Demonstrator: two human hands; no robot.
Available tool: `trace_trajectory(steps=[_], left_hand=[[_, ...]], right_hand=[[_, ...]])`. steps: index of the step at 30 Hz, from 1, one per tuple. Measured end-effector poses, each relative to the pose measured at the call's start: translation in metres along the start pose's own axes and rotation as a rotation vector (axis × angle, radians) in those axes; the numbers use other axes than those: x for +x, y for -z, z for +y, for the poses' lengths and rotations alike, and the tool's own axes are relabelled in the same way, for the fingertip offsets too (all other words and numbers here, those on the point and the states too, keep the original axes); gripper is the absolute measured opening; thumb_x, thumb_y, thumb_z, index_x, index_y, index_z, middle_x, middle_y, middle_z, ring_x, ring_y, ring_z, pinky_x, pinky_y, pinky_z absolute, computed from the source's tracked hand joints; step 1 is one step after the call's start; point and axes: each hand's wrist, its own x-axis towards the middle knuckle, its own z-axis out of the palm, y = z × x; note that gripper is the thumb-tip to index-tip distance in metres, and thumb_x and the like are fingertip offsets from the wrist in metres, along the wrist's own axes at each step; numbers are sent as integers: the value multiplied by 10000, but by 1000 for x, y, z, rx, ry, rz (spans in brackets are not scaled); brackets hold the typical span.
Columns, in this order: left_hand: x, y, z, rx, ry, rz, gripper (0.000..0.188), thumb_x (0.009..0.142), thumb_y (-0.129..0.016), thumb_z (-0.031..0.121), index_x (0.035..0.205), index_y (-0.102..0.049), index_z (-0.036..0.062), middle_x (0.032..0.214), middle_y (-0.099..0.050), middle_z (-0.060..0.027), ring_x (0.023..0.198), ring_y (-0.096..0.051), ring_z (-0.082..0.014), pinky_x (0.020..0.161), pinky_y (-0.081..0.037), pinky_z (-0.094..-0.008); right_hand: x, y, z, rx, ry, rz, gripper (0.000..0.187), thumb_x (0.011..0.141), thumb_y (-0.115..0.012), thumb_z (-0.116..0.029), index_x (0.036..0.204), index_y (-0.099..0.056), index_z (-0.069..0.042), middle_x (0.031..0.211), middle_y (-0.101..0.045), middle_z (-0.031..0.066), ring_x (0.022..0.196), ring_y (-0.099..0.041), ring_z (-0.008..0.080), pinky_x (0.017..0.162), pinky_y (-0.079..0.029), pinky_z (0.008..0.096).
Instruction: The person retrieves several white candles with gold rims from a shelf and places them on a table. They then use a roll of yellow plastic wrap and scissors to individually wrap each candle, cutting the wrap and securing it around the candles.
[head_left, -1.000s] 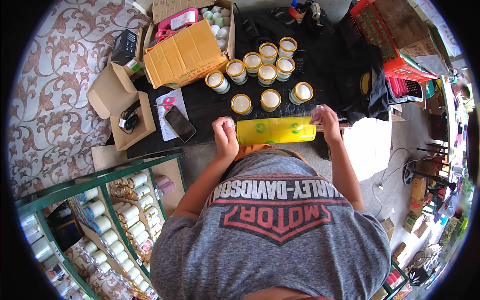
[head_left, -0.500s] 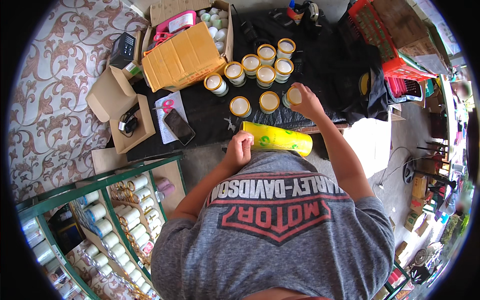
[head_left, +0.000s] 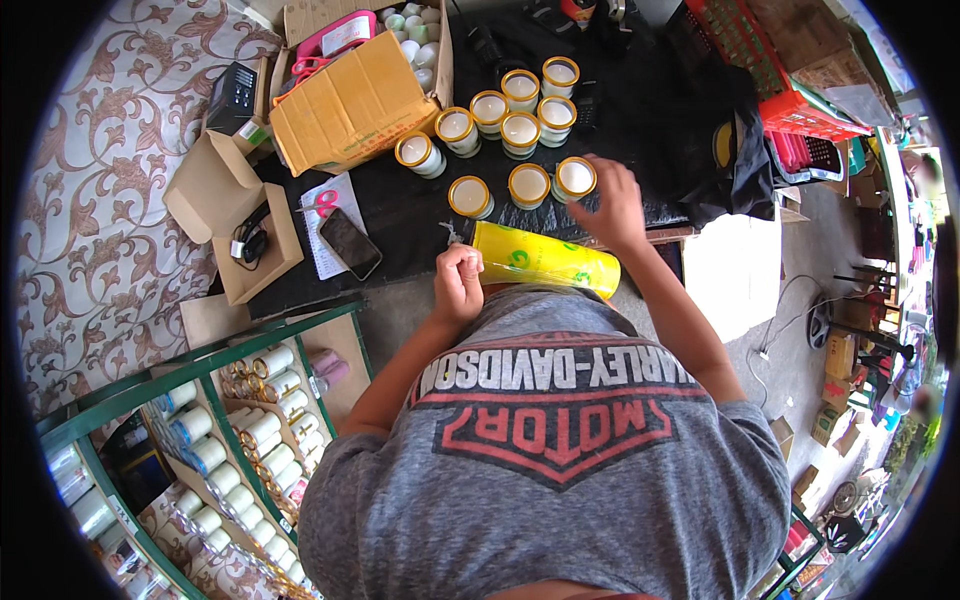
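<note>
Glass candles with white wax and gold rims stand on a black-covered table (head_left: pixel 410 235). The rightmost candle of the front three (head_left: pixel 576 177) stands beside my right hand (head_left: pixel 614 205), which is open, thumb and fingers apart around its right side. Against my front, at the table's near edge, lies a yellow roll of cling film (head_left: pixel 545 262) with green print. My left hand (head_left: pixel 460 280) is closed at the roll's left end, pinching the clear film. Behind the front three, several more candles (head_left: pixel 520 130) stand grouped.
A cardboard box (head_left: pixel 350 105) of candles stands back left, with pink scissors on top. Nearer are a small open carton (head_left: pixel 265 255) with a black cable, a phone (head_left: pixel 350 243) and a notepad (head_left: pixel 330 200). A red crate (head_left: pixel 745 60) stands right; a candle rack (head_left: pixel 215 350) stands lower left.
My right hand has let go of the rightmost front candle and opened, moving slightly right of it. The candle now stands on the table. My left hand stays at the roll's end.
</note>
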Motion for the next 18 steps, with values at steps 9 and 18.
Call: trace_trajectory(steps=[9, 18], left_hand=[[-3, 4, 5, 85, -40, 27, 68, 980, -405, 55, 1044, -388, 37, 822, -482, -85, 639, -421, -96, 546, -371, -221], [-20, 12, 2, 138, 2, 142, 68, 987, -405, 74, 1040, -388, 34, 851, -486, -90, 658, -424, -98, 553, -372, -229]], right_hand=[[66, -103, -81, -233, 420, -410, 750, 631, -795, -378, 1262, -504, -96, 1121, -583, 105, 1149, -514, 274, 1114, -265, 429], [53, -91, -70, -146, 536, -259, 781, 690, -756, -427, 1329, -455, -94, 1106, -608, 69, 1125, -529, 248, 1130, -217, 449]])
